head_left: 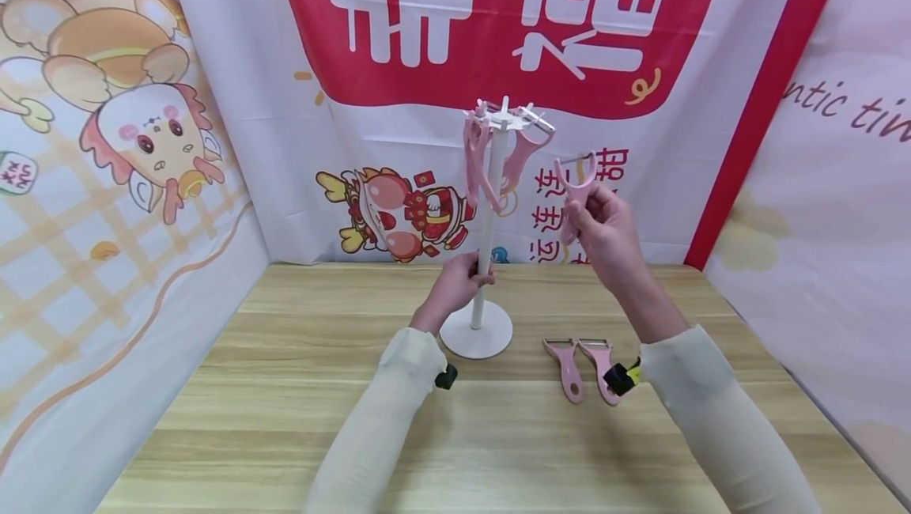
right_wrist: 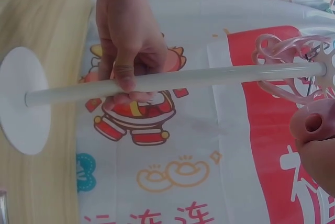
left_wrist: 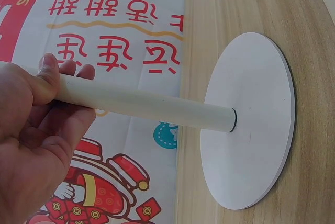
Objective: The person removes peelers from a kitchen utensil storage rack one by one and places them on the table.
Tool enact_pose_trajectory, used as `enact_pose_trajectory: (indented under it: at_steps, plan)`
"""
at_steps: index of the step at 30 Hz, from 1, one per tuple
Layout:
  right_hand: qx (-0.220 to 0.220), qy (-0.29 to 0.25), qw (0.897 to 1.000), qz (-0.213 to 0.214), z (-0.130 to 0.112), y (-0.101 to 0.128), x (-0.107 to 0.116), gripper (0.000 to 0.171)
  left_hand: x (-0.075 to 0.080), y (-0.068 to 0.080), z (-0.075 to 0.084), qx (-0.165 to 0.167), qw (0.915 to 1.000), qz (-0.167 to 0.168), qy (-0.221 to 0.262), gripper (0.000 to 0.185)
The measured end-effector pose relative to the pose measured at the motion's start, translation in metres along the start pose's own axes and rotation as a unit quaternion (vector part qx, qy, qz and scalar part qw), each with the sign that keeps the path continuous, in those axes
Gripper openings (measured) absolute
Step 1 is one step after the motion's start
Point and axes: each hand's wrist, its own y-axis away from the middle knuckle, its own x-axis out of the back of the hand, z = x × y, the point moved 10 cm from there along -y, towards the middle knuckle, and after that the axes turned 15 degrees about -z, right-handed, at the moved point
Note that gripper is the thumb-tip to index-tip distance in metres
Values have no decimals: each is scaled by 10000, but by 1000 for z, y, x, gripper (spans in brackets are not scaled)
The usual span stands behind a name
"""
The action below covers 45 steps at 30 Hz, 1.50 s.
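Observation:
A white stand, with a slim pole (head_left: 487,233) and a round base (left_wrist: 256,145), is upright on the table. My left hand (head_left: 455,289) grips the pole's lower half, thumb and fingers around it. Several pink peelers (head_left: 518,158) hang from the ring of hooks (head_left: 502,117) at the top. To the right of them, just below hook height, my right hand (head_left: 610,236) holds another pink Y-shaped peeler (head_left: 580,186) by its handle, blade end up. In the right wrist view the handle's end with its hole (right_wrist: 306,122) shows beside the hanging peelers.
Two more pink peelers, one left (head_left: 567,368) and one right (head_left: 600,364), lie side by side on the wooden table (head_left: 299,419) under my right forearm. A printed cloth (head_left: 398,126) hangs behind the stand. Patterned sheets (head_left: 128,221) border the table on both sides.

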Motion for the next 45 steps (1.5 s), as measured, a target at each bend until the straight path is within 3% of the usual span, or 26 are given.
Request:
enact_pose_trajectory:
  at_steps: [8, 14, 25, 45]
  plan:
    - [-298, 222, 9992, 153, 7, 10, 5, 9, 0, 0, 0, 12, 10000, 23, -37, 6]
    - [-262, 106, 9994, 189, 11, 18, 9, 18, 0, 0, -1, 60, 9999, 40, -78, 6]
    - [-253, -69, 9993, 256, 19, 33, 15, 8, 0, 0, 0, 14, 9999, 59, -81, 5]
    - [-399, -125, 9990, 163, 34, 59, 25, 10, 0, -1, 0, -33, 10000, 40, -46, 4]
